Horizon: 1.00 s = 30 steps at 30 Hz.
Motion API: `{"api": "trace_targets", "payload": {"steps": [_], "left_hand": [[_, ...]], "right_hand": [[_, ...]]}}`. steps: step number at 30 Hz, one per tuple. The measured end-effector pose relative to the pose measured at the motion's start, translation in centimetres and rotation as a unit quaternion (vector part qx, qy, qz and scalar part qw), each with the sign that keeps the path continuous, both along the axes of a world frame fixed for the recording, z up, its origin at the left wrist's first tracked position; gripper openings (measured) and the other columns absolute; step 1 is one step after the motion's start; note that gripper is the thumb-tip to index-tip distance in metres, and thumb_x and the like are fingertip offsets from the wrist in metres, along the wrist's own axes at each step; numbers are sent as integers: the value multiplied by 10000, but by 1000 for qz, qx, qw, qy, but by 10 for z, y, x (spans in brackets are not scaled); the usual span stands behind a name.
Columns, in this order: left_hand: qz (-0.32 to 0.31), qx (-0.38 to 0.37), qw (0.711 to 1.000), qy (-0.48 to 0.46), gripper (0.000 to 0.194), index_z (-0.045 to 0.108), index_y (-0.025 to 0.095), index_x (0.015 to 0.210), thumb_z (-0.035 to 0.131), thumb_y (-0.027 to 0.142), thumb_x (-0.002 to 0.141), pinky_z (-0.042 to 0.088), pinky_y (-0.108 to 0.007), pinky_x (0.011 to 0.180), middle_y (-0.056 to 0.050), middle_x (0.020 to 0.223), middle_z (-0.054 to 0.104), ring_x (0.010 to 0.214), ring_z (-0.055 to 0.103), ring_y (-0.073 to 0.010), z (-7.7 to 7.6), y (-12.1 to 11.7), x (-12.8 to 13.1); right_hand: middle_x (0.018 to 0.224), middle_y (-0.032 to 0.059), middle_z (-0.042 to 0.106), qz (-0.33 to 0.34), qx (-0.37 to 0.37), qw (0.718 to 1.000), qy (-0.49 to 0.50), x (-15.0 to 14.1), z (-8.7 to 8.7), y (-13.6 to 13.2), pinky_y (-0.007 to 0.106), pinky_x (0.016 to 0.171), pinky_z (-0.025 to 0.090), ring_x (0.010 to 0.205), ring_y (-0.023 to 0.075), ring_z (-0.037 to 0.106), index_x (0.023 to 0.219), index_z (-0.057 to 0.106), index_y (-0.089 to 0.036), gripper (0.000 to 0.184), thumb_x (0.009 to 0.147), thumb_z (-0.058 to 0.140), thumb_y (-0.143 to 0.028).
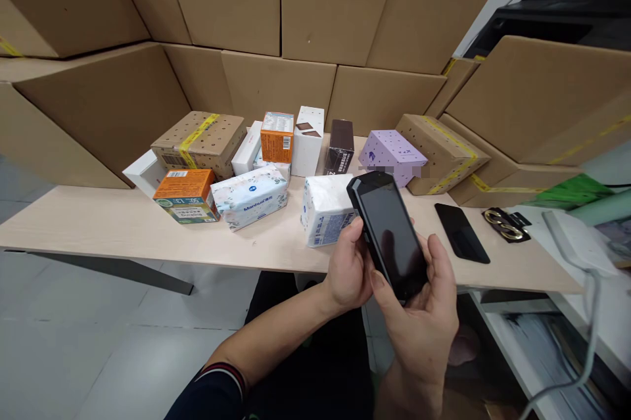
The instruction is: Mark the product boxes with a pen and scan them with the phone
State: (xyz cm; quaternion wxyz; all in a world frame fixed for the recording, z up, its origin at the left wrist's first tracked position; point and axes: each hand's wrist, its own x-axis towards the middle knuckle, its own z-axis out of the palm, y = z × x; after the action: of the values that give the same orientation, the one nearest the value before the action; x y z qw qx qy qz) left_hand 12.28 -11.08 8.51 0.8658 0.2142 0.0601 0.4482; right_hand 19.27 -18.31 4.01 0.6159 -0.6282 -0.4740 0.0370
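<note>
Both my hands hold a black handheld device (389, 233) with a dark screen, above the near edge of the light wooden table (98, 226). My left hand (348, 269) grips its left side, thumb on the edge. My right hand (424, 315) cradles it from below and from the right, fingers curled round it. Just behind the device lies a white tissue pack (323, 210).
Along the table stand several small boxes: orange ones (186, 195) (277, 136), a white one (308, 139), a dark brown one (340, 146), a purple one (392, 155), and a floral tissue pack (250, 195). A black phone (461, 232) and a gold-ringed object (505, 224) lie to the right. Large cardboard cartons (276, 85) wall the back.
</note>
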Motion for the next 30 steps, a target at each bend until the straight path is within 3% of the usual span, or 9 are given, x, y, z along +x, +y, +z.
{"api": "trace_targets", "payload": {"steps": [9, 12, 15, 17, 19, 21, 23, 26, 30], "left_hand": [[13, 12, 1000, 17, 534, 700, 153, 1150, 602, 598, 871, 422, -534, 1170, -124, 1265, 724, 1389, 535, -385, -4, -3, 4], [5, 74, 997, 25, 556, 647, 184, 1320, 559, 572, 931, 361, -511, 1222, -109, 1410, 651, 1442, 486, -352, -19, -9, -1], [28, 197, 977, 70, 536, 530, 289, 1476, 508, 516, 992, 318, -486, 1247, -65, 1538, 551, 1471, 457, -300, -41, -13, -19], [106, 349, 920, 142, 516, 519, 271, 1491, 502, 445, 1006, 331, -511, 1225, -100, 1513, 564, 1437, 481, -308, -54, -12, -37], [244, 477, 824, 183, 504, 554, 224, 1454, 565, 350, 966, 417, -525, 1138, -142, 1375, 635, 1307, 567, -316, -63, -8, -54], [366, 524, 737, 220, 497, 581, 200, 1401, 614, 242, 907, 486, -493, 1033, -139, 1243, 654, 1182, 605, -292, -70, -1, -69], [455, 504, 679, 279, 490, 587, 216, 1356, 627, 161, 871, 504, -453, 981, -113, 1193, 628, 1143, 593, -264, -76, 9, -80], [497, 420, 642, 405, 526, 528, 264, 1368, 666, 183, 867, 505, -426, 954, -100, 1252, 586, 1154, 569, -251, -82, 24, -91], [354, 352, 657, 565, 799, 351, 263, 1519, 749, 382, 836, 469, -535, 1034, -171, 1487, 482, 1291, 519, -339, -75, 46, -100]], "right_hand": [[1494, 151, 530, -6, 21, 1000, 17, 0, 2, 6, 584, 1193, 411, 1434, 326, 490, 1524, 447, -215, 842, 775, 823, -299], [1499, 153, 528, -23, 30, 999, 25, 6, 1, 7, 592, 1190, 404, 1423, 325, 498, 1525, 445, -207, 853, 770, 829, -309], [1518, 155, 514, -69, 18, 997, 19, 20, -3, 8, 616, 1164, 416, 1402, 335, 516, 1543, 420, -208, 893, 762, 833, -342], [1504, 168, 534, -121, -13, 992, -26, 34, -8, 8, 636, 1150, 410, 1391, 363, 519, 1543, 429, -195, 908, 755, 831, -401], [1473, 193, 564, -170, -55, 979, -99, 51, -15, 9, 647, 1133, 402, 1373, 397, 522, 1533, 453, -173, 906, 759, 809, -479], [1428, 221, 594, -192, -89, 963, -165, 68, -25, 11, 648, 1105, 403, 1332, 420, 541, 1525, 465, -146, 890, 783, 759, -541], [1373, 243, 617, -193, -108, 952, -212, 84, -37, 13, 650, 1077, 403, 1277, 428, 568, 1516, 469, -117, 862, 815, 699, -565], [1301, 267, 628, -195, -136, 940, -245, 102, -56, 17, 664, 1047, 394, 1210, 436, 585, 1488, 491, -81, 836, 844, 621, -598], [1236, 277, 629, -202, -171, 932, -246, 116, -74, 21, 669, 1039, 376, 1163, 440, 584, 1458, 519, -51, 864, 836, 569, -648]]}}
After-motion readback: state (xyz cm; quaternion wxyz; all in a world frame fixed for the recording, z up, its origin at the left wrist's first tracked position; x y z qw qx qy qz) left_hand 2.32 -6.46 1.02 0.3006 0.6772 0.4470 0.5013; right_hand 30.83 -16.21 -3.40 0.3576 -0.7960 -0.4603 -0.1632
